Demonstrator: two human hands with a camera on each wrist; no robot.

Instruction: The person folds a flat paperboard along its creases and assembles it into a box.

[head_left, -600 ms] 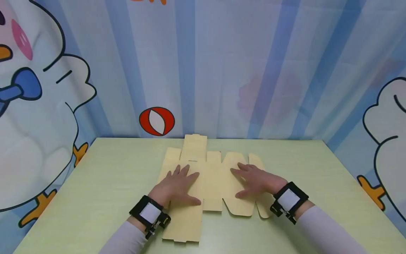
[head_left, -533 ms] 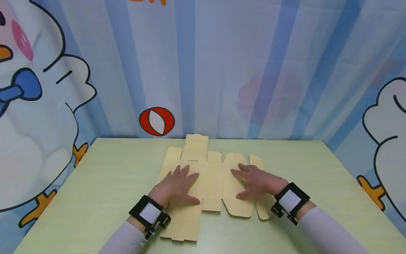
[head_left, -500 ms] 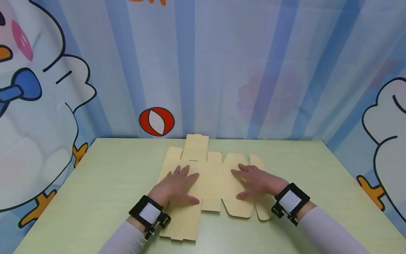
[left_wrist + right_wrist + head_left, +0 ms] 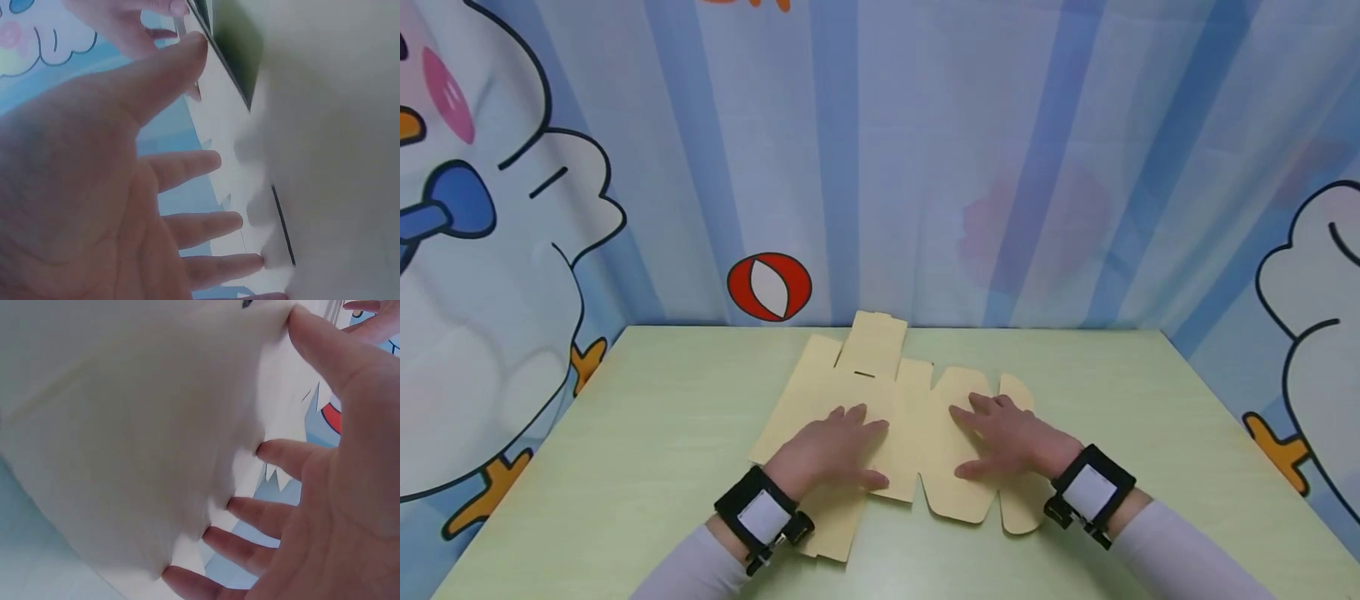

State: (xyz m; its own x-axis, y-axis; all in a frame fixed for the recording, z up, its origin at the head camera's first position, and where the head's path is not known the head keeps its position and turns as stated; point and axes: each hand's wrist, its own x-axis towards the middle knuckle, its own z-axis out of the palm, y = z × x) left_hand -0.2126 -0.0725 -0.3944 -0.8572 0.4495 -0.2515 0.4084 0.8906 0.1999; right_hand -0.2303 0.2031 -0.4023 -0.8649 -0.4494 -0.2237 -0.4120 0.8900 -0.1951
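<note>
A flat, unfolded cardboard box blank point(image 4: 913, 421) lies on the table, turned a little askew, with panels, a slit and rounded flaps. My left hand point(image 4: 835, 450) rests on its left part, fingers spread. In the left wrist view, the fingertips point(image 4: 234, 220) meet the board, with the slit close to them. Over the right panel my right hand point(image 4: 1011, 437) is spread too, its fingertips point(image 4: 272, 449) touching the board in the right wrist view. Neither hand curls round an edge. The left hand and forearm cover part of the blank's near left side.
The pale green table point(image 4: 662, 433) extends on both sides of the blank. At its back hangs a blue striped curtain point(image 4: 917, 167) with cartoon figures and a printed red ball point(image 4: 769, 287). The blank's far tab point(image 4: 876, 337) reaches the table's back edge. Both wrists wear black straps point(image 4: 1093, 492).
The cardboard blank has turned clockwise: its far tab has moved right, its near left end left, and its right flaps closer. My left hand has slid slightly right and closer; the right barely moved.
</note>
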